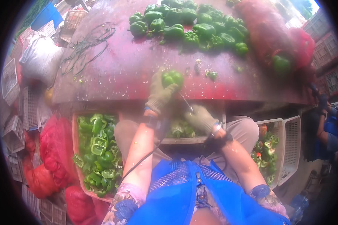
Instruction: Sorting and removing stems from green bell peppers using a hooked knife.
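A whole green bell pepper (172,79) is held in my gloved left hand (160,94) above the front edge of the red table (124,81). My right hand (200,118), in the same kind of knitted glove, grips a thin metal blade (186,101) whose far end reaches towards the pepper's underside. Whether the blade touches the pepper is blurred. Below both hands, between my knees, a crate (186,140) holds pale green pepper scraps (180,130). A small pepper piece (212,75) lies on the tabletop to the right.
Several green peppers (183,17) are heaped at the table's back, beside a red mesh sack (264,31). Tangled cord (91,46) lies at left. A crate of cut peppers (100,152) stands left of me, another with scraps (267,152) at right. A person (328,132) works far right.
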A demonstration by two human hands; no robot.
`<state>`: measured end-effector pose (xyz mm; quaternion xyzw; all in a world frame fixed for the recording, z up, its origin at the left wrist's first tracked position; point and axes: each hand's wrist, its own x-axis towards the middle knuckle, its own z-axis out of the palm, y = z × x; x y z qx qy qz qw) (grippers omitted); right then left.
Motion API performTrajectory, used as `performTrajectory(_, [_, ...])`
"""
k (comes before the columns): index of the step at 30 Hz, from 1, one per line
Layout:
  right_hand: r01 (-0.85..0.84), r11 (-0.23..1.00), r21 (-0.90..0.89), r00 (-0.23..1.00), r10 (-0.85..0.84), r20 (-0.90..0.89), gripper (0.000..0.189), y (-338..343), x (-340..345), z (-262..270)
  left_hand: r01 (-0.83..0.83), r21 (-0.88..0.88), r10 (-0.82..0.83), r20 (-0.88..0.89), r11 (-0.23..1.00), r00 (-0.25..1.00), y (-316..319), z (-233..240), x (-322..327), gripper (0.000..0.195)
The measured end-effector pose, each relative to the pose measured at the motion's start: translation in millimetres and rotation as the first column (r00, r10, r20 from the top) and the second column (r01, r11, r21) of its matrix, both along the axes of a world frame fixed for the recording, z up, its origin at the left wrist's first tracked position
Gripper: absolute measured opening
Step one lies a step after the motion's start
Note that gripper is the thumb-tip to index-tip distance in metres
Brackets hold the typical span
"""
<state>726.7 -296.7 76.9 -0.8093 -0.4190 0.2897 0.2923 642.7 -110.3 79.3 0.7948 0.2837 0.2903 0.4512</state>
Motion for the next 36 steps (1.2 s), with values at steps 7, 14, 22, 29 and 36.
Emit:
performTrajectory(7, [0.457,0.863,0.216,0.889,-0.434,-0.15,0.042,24.6,14.8,43.9,-0.016,-0.077,0.01,-0.077,0.997,0.997,-6.7,21.8,8.0,0.074])
performTrajectory(14, [0.442,0.862,0.247,0.884,-0.465,0.041,0.061,109.7,34.3,32.5,-0.046,0.049,0.05,-0.07,0.998,0.996,-11.2,26.3,14.0,0.057])
performTrajectory(22, [0.19,0.978,-0.083,0.974,-0.178,0.138,0.067,129.1,83.3,36.1,-0.01,-0.518,0.18,0.279,0.855,0.943,-17.9,7.4,11.6,0.054])
performTrajectory(29, [0.322,0.935,-0.147,0.793,-0.182,0.581,0.047,130.9,165.9,-84.5,0.536,-0.686,0.374,0.723,0.492,0.581,-11.2,9.4,-0.3,0.048])
performTrajectory(36, [0.357,0.907,0.223,0.809,-0.181,-0.56,0.016,120.3,22.2,39.6,0.542,-0.443,0.196,0.87,0.714,0.453,6.3,83.0,-153.0,0.053])
